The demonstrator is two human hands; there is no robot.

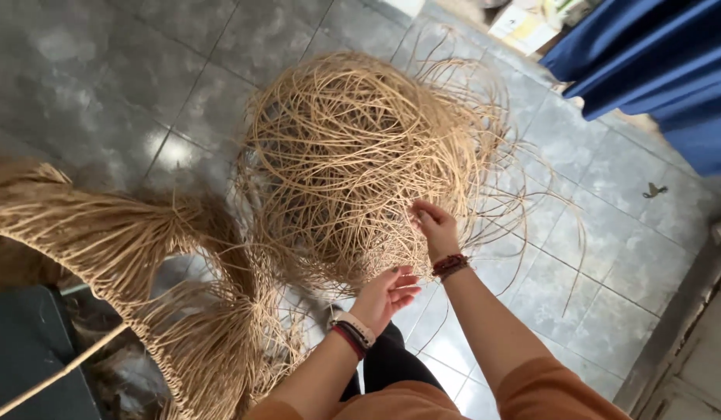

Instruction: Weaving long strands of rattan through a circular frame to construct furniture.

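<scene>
head view, looking down on a grey tiled floor (609, 233), glossy, with pale grout lines. in the centre lies a loose round tangle of rattan strands (360, 155), thin, tan, wiry, coiled into a rough ball with stray ends curling out to the right. the right hand (434, 225) is at the lower right edge of the tangle, fingers bent and pinched on a few strands; how firm the hold is cannot be told. a dark red beaded band sits on that wrist. the left hand (387, 292) is just below the tangle, palm partly open, fingers loosely curled, touching the lowest strands without a clear hold. it wears a pale band and a red one. both sleeves are orange. to the left, a curved woven rattan frame (104, 233), dense and fringed with hanging fibres, arcs down beside the tangle. blue cloth (656, 62), smooth and folded, hangs at upper right.
</scene>
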